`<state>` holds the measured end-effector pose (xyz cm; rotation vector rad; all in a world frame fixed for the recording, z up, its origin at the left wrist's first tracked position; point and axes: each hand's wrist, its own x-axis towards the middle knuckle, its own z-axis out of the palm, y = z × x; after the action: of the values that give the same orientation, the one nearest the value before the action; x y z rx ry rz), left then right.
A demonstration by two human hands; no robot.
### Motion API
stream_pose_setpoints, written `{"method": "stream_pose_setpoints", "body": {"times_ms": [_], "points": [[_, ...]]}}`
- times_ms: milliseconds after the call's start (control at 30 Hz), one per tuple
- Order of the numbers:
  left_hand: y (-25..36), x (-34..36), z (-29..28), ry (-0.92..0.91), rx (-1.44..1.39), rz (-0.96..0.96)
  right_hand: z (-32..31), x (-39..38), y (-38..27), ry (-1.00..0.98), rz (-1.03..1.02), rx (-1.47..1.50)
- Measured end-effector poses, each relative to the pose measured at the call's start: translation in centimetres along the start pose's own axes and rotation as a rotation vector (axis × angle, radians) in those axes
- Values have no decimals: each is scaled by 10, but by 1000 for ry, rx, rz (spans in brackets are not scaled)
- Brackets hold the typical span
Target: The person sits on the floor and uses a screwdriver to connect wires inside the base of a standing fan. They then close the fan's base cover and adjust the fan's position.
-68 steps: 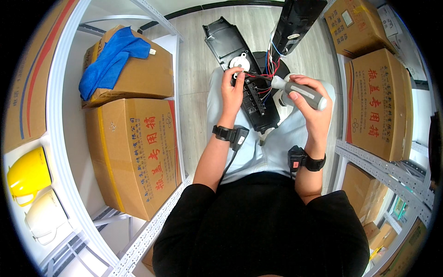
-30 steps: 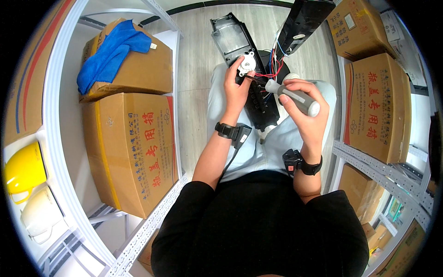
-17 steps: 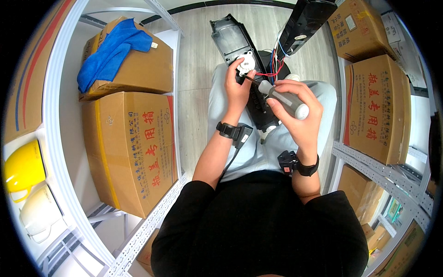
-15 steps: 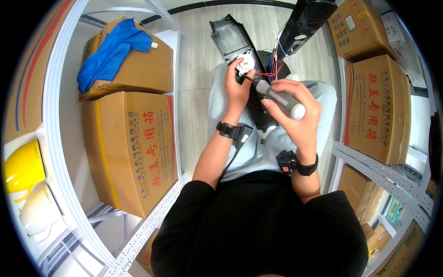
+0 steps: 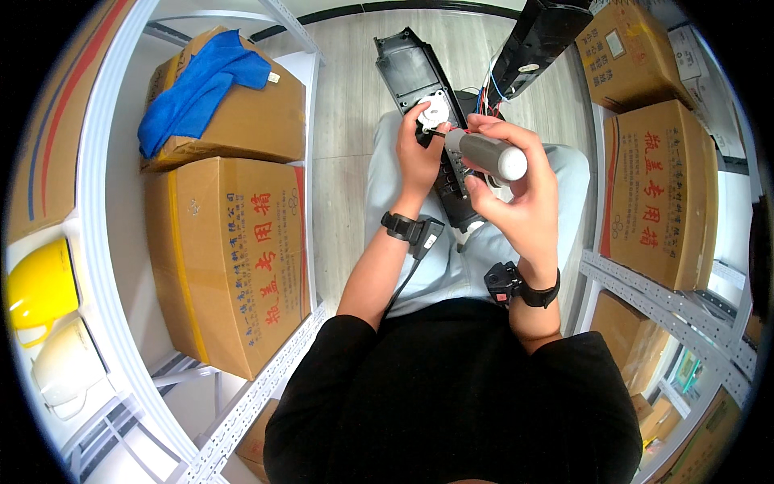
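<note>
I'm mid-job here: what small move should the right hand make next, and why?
Probably bring the right hand thumb in against the screwdriver. The thumb stands apart from the grey handle, with the other fingers along its far side, so a fuller grip should steady it. The screwdriver points toward the white round part, where the left hand has its fingers.

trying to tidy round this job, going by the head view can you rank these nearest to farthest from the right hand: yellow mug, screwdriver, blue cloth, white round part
1. Screwdriver: between the right hand's thumb and fingers
2. White round part: just left, on the black casing
3. Blue cloth: farther left, on a box
4. Yellow mug: far left
</note>
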<state>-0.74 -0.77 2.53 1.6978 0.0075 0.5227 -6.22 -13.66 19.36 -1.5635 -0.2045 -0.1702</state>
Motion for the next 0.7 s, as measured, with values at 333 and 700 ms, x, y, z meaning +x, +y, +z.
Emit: {"method": "stream_pose_setpoints", "body": {"times_ms": [333, 700], "points": [[-3, -1, 0, -49, 30, -82, -5, 14, 12, 89, -430, -628], [-6, -1, -1, -80, 72, -71, -6, 21, 11, 58, -350, -497]]}}
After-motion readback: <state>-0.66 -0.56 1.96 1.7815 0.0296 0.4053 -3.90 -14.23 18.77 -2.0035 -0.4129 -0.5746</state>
